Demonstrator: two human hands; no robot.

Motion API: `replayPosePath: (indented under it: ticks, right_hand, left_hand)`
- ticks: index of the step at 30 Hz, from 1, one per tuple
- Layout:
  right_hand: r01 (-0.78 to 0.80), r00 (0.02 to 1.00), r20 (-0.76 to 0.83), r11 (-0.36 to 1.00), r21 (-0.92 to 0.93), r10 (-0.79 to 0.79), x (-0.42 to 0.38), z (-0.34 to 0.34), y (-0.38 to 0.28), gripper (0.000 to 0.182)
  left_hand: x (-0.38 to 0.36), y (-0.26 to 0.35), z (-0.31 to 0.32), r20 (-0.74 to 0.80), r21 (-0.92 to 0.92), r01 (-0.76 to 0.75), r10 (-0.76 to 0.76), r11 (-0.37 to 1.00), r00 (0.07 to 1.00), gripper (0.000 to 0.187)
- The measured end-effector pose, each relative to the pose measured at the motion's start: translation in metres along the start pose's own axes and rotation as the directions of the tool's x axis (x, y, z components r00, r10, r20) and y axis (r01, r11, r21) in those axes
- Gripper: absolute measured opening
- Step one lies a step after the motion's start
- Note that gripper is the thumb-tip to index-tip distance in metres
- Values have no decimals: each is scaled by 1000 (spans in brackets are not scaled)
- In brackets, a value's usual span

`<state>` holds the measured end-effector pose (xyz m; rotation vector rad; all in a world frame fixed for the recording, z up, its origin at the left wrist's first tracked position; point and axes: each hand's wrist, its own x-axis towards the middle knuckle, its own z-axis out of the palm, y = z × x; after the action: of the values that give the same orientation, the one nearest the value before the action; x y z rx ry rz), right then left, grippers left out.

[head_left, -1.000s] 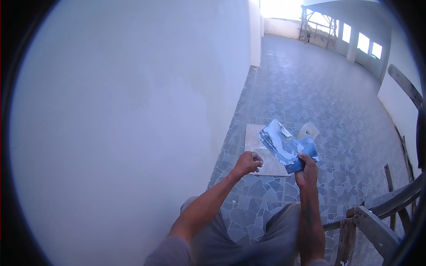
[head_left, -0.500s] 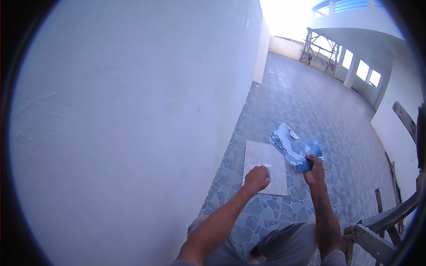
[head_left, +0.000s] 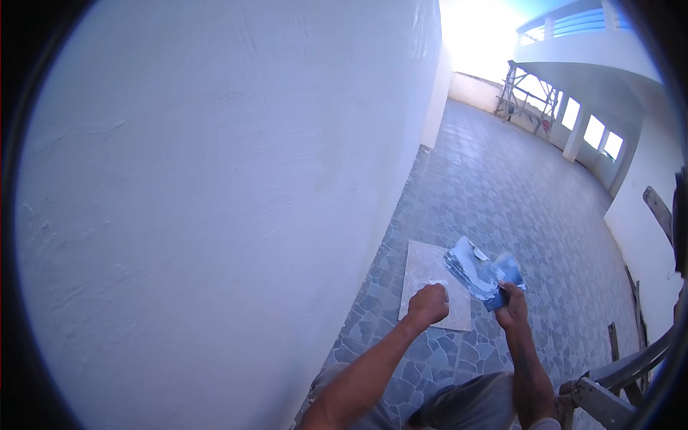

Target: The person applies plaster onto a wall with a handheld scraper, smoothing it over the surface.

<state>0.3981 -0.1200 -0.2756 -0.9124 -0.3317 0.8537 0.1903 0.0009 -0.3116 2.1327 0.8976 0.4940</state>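
Observation:
My right hand (head_left: 512,307) grips the near corner of a blue plastic piece (head_left: 510,268) thickly smeared with white paste (head_left: 473,265). The piece is held tilted above the floor, to the right of a pale square tile (head_left: 421,266). Over the tile, my left hand (head_left: 428,305) is closed in a fist. A bit of white shows at its fingers, but what it holds is hidden.
A tall pale wall (head_left: 215,201) with rough smears fills the left side. Grey stone-patterned flooring (head_left: 502,193) stretches ahead. Wooden timbers (head_left: 605,401) stand close on the right. Scaffolding (head_left: 530,97) rises at the far end.
The view has tilted up slightly, so the scene sits lower. My right hand has brought the blue piece a little nearer to me; my left hand stays closed over the tile.

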Motion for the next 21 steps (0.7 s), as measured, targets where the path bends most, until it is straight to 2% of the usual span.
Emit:
replayPosePath:
  ticks: [4,6,16,19,21]
  right_hand:
    - [7,1000,18,1000,-18,-7,2,-1,3,35]
    - [20,999,48,999,-29,-18,-9,14,1,32]
    - [16,999,40,999,-43,-15,-3,7,5,35]
    - [23,998,63,1000,-19,-22,-6,8,8,36]
    - [14,999,38,1000,-2,-14,-1,5,14,37]
  left_hand:
    - [-1,1,2,-21,45,45,-44,998,999,22]
    - [4,-4,9,-67,-39,27,-29,999,997,22]
    - [-2,-2,-2,-335,-214,-177,99,961,937,18]
    - [-12,8,-23,-385,-50,-75,50,996,922,23]
    - [-19,1,-30,-426,193,-92,168,977,889,20]
